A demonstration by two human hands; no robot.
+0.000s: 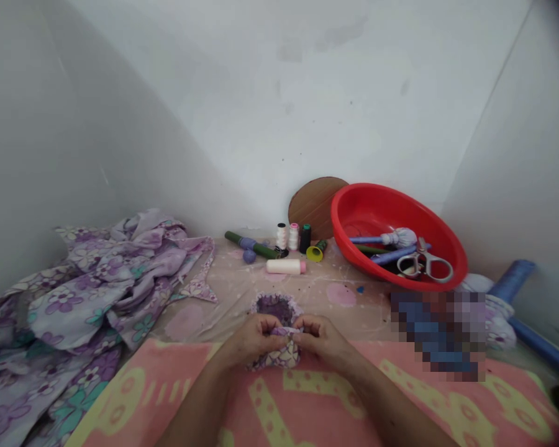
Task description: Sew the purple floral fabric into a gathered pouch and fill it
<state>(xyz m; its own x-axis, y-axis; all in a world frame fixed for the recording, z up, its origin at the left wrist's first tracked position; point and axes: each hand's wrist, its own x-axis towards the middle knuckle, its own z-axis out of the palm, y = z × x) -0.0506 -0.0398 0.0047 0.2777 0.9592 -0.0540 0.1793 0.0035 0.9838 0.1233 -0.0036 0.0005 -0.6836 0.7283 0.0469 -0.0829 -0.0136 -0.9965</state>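
Note:
Between my two hands is a small ring of purple and cream flowered fabric (pixel 282 357), its far edge gathered and its middle open. My left hand (pixel 256 338) pinches the near side of this fabric between thumb and fingers. Close against it, my right hand (pixel 323 341) pinches the same fabric, the fingertips of both hands nearly meeting. Whether a needle or thread is in the fingers is too small to tell. The fabric rests over the edge of a pink and yellow patterned cloth (pixel 205 397) in front of me.
A heap of flowered fabric (pixel 88 304) lies at left. Thread spools (pixel 293 237), a lying white thread cone (pixel 284 267) and a green stick (pixel 254 244) are at the back. At right, a tilted red basin (pixel 395 198) holds scissors (pixel 426 264); cardboard (pixel 312 202) leans behind.

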